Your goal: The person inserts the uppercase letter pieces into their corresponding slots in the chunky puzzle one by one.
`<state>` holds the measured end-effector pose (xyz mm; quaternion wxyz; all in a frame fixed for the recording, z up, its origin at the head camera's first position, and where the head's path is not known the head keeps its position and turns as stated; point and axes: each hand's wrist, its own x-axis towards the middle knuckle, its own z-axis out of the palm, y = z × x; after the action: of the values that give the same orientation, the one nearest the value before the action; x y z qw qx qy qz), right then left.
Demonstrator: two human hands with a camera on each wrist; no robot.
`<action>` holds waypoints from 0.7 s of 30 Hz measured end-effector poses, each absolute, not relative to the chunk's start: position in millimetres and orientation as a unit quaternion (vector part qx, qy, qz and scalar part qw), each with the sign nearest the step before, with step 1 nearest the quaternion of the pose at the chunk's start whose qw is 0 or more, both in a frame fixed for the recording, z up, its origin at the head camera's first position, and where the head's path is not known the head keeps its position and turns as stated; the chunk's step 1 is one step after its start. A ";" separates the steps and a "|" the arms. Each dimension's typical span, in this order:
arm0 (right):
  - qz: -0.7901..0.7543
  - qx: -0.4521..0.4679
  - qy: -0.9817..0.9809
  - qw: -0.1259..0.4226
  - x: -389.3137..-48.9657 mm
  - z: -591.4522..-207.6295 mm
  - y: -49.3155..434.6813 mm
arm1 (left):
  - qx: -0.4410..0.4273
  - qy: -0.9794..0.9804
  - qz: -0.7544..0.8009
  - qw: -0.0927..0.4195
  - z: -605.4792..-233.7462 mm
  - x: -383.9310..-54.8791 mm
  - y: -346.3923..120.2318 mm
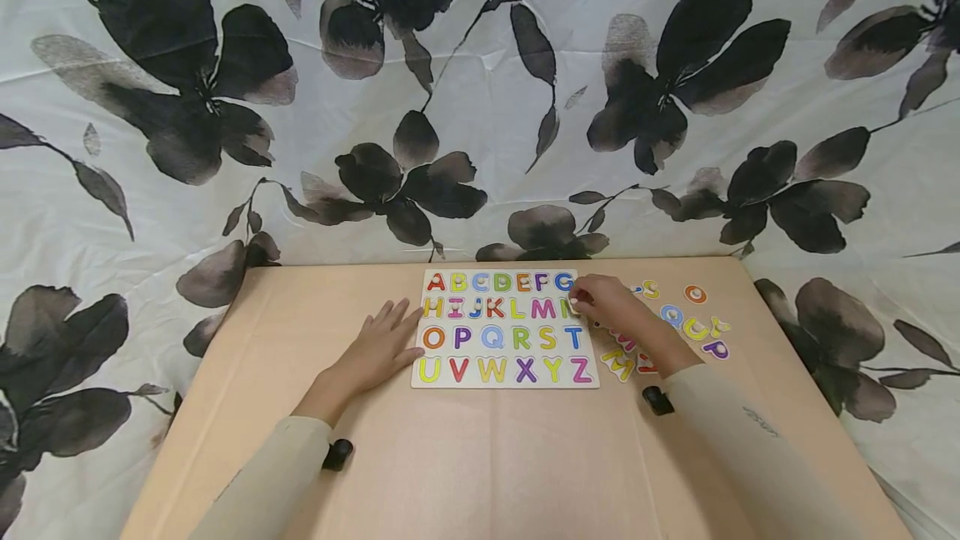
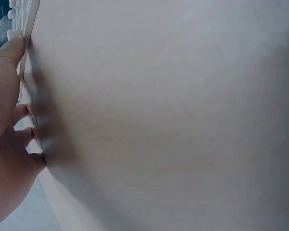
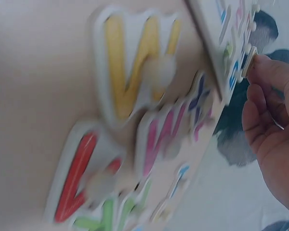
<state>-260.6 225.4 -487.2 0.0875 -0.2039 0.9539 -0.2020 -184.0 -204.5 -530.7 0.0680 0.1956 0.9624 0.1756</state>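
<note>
Cloth (image 1: pixel 480 107) printed with dark flowers backs the smooth, peach worktop (image 1: pixel 480 473); near its far edge lies a flat white alphabet board (image 1: pixel 476 338). Arms in pale sleeves (image 1: pixel 262 482) reach forward: the left hand (image 1: pixel 371 348) lies palm down by the board's left edge, fingers straight and spread, grasping nothing; the right hand (image 1: pixel 611 302) is at its far right corner, thumb and fingers pinching a small letter piece (image 3: pixel 249 62), which letter I cannot tell. Toward the worktop's far right corner lie loose letters (image 1: pixel 715 349). Only the right wrist view reveals their thick pale edges and rounded knobs (image 3: pixel 159 70); the left wrist view shows the thumb (image 2: pixel 12 45) against the board's rim.
</note>
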 end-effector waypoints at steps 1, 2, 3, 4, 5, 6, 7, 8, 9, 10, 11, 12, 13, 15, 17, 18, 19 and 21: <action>-0.204 -0.206 0.953 0.090 -261.8 -486.9 220.3 | 0.195 0.963 0.175 0.070 -530.3 -184.2 -204.7; -0.206 -0.209 0.951 0.093 -262.9 -486.4 215.1 | 0.195 0.963 0.174 0.070 -529.9 -184.4 -205.0; -0.206 -0.213 0.950 0.095 -263.9 -486.1 209.9 | 0.196 0.963 0.174 0.070 -529.4 -184.6 -205.2; -0.206 -0.216 0.950 0.097 -264.8 -486.4 204.7 | 0.195 0.963 0.174 0.071 -528.6 -184.7 -205.1; -0.203 -0.222 0.948 0.100 -266.3 -487.1 199.7 | 0.195 0.963 0.174 0.072 -527.8 -184.8 -205.1; -0.201 -0.226 0.948 0.102 -267.4 -487.8 194.7 | 0.195 0.962 0.174 0.073 -526.9 -184.9 -205.0; -0.199 -0.229 0.947 0.105 -268.1 -488.6 189.6 | 0.196 0.962 0.174 0.073 -526.1 -185.0 -204.8; -0.198 -0.233 0.946 0.108 -268.7 -489.5 184.5 | 0.198 0.962 0.175 0.073 -525.2 -185.1 -204.6; -0.197 -0.235 0.945 0.110 -269.3 -490.8 179.7 | 0.198 0.962 0.176 0.073 -524.3 -185.1 -204.1; -0.197 -0.234 0.945 0.115 -269.7 -492.1 175.0 | 0.198 0.962 0.176 0.074 -523.6 -185.2 -203.8; -0.196 -0.235 0.944 0.119 -270.1 -493.6 170.6 | 0.198 0.961 0.176 0.074 -523.1 -185.4 -203.6; -0.197 -0.233 0.944 0.125 -270.2 -495.1 166.3 | 0.199 0.961 0.177 0.075 -522.8 -185.7 -203.3; -0.197 -0.233 0.943 0.131 -270.5 -496.5 162.2 | 0.199 0.961 0.177 0.075 -522.7 -185.9 -203.1; -0.191 -0.237 0.942 0.138 -271.4 -499.3 154.4 | 0.199 0.961 0.175 0.075 -523.4 -186.0 -203.1; -0.187 -0.241 0.942 0.143 -272.0 -501.1 147.6 | 0.198 0.961 0.175 0.077 -524.4 -186.1 -203.1; -0.184 -0.243 0.942 0.143 -272.3 -501.8 144.7 | 0.198 0.961 0.175 0.078 -524.9 -186.2 -203.0; -0.183 -0.246 0.941 0.141 -272.6 -502.1 142.3 | 0.197 0.961 0.175 0.078 -525.4 -186.2 -203.0; -0.182 -0.254 0.941 0.132 -273.3 -502.7 138.5 | 0.196 0.962 0.175 0.079 -526.1 -186.4 -203.1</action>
<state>-273.3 138.5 -502.7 0.1317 -0.2538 0.9408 -0.1820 -186.4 -203.1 -526.1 0.0787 0.1961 0.9617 0.1748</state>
